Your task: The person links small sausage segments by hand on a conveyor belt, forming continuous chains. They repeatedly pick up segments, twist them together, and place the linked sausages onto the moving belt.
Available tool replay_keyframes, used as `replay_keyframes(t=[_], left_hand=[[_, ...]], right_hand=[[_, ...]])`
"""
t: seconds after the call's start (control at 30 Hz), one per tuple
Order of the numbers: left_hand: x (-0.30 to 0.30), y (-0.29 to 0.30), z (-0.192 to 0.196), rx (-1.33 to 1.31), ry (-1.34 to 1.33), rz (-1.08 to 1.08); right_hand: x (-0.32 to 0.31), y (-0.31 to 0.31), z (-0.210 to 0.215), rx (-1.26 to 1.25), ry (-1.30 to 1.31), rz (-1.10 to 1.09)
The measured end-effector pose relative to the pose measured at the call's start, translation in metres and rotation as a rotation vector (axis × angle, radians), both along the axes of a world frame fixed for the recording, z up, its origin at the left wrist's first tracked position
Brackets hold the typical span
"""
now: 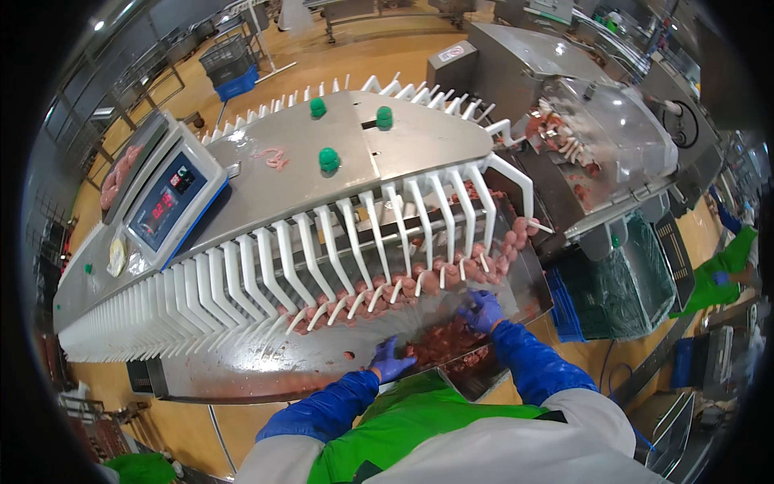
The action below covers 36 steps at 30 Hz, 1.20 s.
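Note:
My left hand (393, 360), in a purple glove, is at the near edge of the metal tray (266, 355), at the left side of a heap of raw ground meat (443, 343). Its thumb and fingers are apart, with nothing gripped in them. My right hand (482, 312), gloved alike, is over the right side of the meat with its fingers apart; the fingertips are partly blurred. Above the tray, a string of pink sausage links (387, 292) hangs on angled white hooks (322, 250). A small scrap of meat (349, 355) lies alone to the left.
A scale (176, 198) with a lit display stands on the conveyor's steel top (266, 177), near green knobs (329, 159). A machine with a clear cover (621, 137) is at the right, beside a plastic-lined bin (621, 282). Another person in green (726, 274) stands at far right.

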<state>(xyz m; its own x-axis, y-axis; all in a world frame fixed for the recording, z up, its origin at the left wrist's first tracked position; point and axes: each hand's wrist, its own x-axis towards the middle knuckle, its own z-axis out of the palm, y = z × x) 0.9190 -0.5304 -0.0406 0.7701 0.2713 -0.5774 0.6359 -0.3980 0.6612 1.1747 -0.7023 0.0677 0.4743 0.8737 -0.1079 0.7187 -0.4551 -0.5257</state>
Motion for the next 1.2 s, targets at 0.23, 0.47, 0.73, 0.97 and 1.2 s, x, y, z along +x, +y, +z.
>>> replay_keyframes(t=[0.23, 0.47, 0.73, 0.97, 1.2], left_hand=[[0.081, -0.043, -0.012, -0.266, -0.093, 0.138], [0.078, -0.090, 0.054, 0.212, -0.177, -0.645], [0.044, -0.043, -0.021, -0.227, -0.118, 0.098], [0.005, 0.004, 0.041, -1.247, 0.055, 0.584], [0.018, -0.022, 0.215, -0.733, -0.153, -0.037]], right_hand=[[-0.022, -0.006, -0.092, 0.082, 0.601, -0.051], [0.014, -0.047, -0.038, -0.091, 0.306, -0.114], [-0.011, -0.017, -0.112, -0.188, 0.355, 0.417], [-0.112, 0.063, -0.102, -0.157, 1.824, -0.167], [-0.080, -0.099, -0.018, 0.560, 1.669, -0.392]])
